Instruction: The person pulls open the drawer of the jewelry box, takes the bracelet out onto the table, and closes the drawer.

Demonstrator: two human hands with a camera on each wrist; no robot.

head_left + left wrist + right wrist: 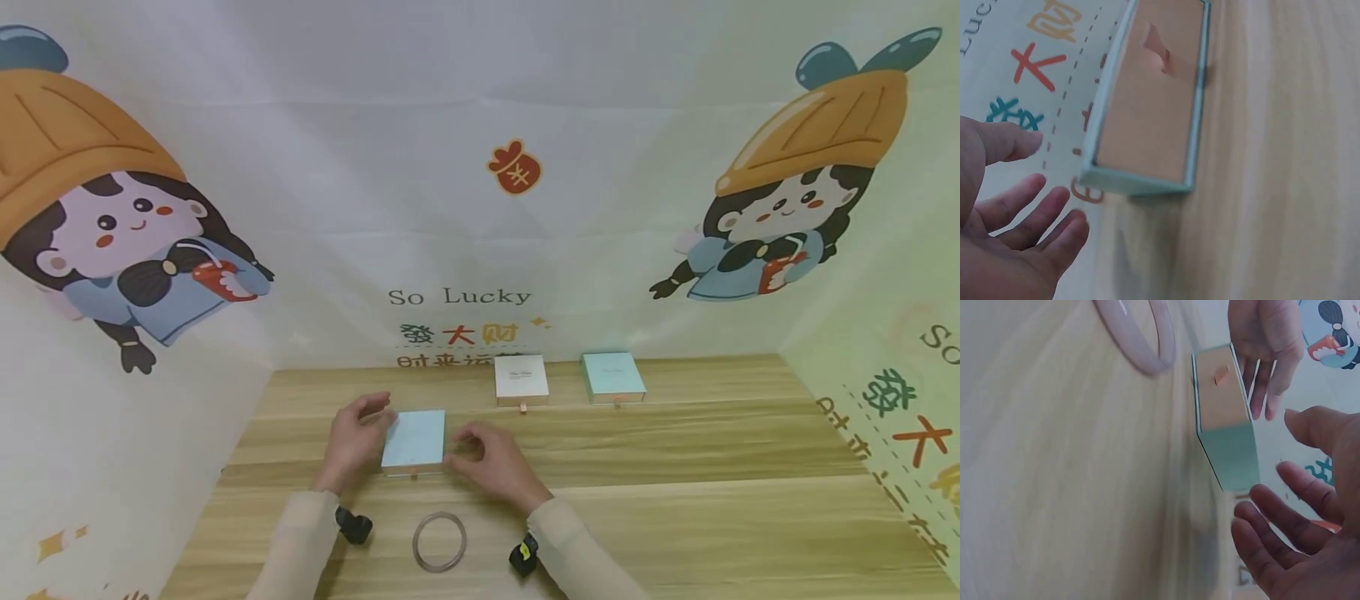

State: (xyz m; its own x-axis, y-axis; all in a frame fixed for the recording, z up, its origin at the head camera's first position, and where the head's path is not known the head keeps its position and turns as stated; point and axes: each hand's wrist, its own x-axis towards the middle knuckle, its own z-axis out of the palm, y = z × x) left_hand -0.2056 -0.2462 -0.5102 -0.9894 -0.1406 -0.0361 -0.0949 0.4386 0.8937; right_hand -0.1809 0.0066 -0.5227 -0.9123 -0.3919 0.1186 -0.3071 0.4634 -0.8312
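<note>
A flat light-blue drawer box (415, 437) lies on the table, its tan drawer front (1147, 94) and small ribbon pull tab (1222, 375) facing the person. My left hand (358, 437) is beside the box's left edge, fingers loosely bent and thumb close to its corner. On the opposite side, my right hand (491, 462) has its fingertips near the box's right edge. Both wrist views show a gap between fingers and box, with neither hand gripping it. A pinkish bangle (414, 542) lies in front of the box, between the wrists.
Toward the back edge of the wooden table (712, 442) lie a white drawer box (521, 379) and a teal drawer box (612, 377), each with a small pull tab. A printed cloth backdrop (375, 167) rises behind the table and along both sides.
</note>
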